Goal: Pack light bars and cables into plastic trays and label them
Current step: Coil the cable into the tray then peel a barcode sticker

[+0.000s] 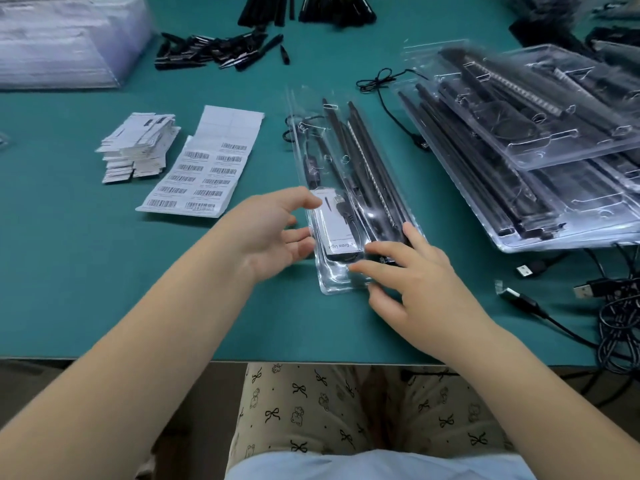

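Note:
A clear plastic tray lies lengthwise on the green table in front of me, holding black light bars, a black cable and a white printed card. My left hand hovers at the tray's near left edge, fingers relaxed and spread, fingertips at the card. My right hand rests with straight fingers on the tray's near right end. A sheet of barcode labels lies to the left of the tray.
A stack of filled clear trays sits at right. Loose USB cables lie near the right front edge. Small white cards are piled left of the label sheet. Black parts and empty trays lie at the back.

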The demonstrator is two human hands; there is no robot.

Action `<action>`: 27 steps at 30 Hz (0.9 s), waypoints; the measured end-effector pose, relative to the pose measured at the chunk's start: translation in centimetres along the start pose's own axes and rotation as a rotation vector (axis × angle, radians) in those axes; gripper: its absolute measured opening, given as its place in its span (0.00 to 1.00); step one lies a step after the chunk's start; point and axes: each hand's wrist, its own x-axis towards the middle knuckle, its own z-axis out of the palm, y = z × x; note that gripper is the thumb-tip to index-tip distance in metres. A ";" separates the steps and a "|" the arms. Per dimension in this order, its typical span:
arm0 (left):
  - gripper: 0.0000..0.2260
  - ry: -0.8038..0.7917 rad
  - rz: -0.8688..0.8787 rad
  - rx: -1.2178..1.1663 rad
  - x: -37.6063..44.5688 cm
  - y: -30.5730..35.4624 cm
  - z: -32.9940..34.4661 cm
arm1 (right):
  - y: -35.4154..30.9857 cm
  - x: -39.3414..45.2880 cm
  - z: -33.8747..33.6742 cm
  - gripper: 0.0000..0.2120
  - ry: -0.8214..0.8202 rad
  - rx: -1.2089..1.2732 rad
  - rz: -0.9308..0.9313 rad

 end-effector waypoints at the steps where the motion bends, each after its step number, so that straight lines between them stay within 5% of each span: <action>1: 0.09 -0.019 0.002 0.084 0.2 0.3 -0.1 | -0.1 0.0 0.0 0.14 -0.003 -0.016 0.001; 3: 0.14 -0.013 0.077 0.461 0.7 0.9 -0.3 | -0.2 0.2 -0.2 0.15 -0.029 -0.051 0.003; 6: 0.33 0.128 0.424 1.121 2.8 1.6 -0.9 | -0.3 0.4 -0.3 0.16 -0.076 -0.102 0.017; 8: 0.36 0.193 0.674 1.493 4.7 1.8 -0.6 | -0.3 0.4 -0.4 0.16 -0.093 -0.116 0.019; 10: 0.35 0.184 0.687 1.645 6.4 1.6 0.2 | -0.2 0.4 -0.5 0.16 -0.093 -0.112 0.005; 13: 0.32 0.219 0.539 1.377 8.8 1.7 1.5 | -0.2 0.5 -0.6 0.15 -0.077 -0.100 -0.019; 16: 0.14 0.361 0.554 1.020 11.1 4.0 1.3 | -0.1 0.4 -0.5 0.15 -0.035 -0.117 -0.065; 20: 0.05 0.296 0.395 0.485 13.9 7.8 0.4 | 0.2 0.5 -0.4 0.15 0.051 -0.166 -0.143; 27: 0.09 0.321 0.376 0.675 15.8 9.0 -0.5 | 1.0 0.8 0.4 0.16 0.189 -0.226 -0.225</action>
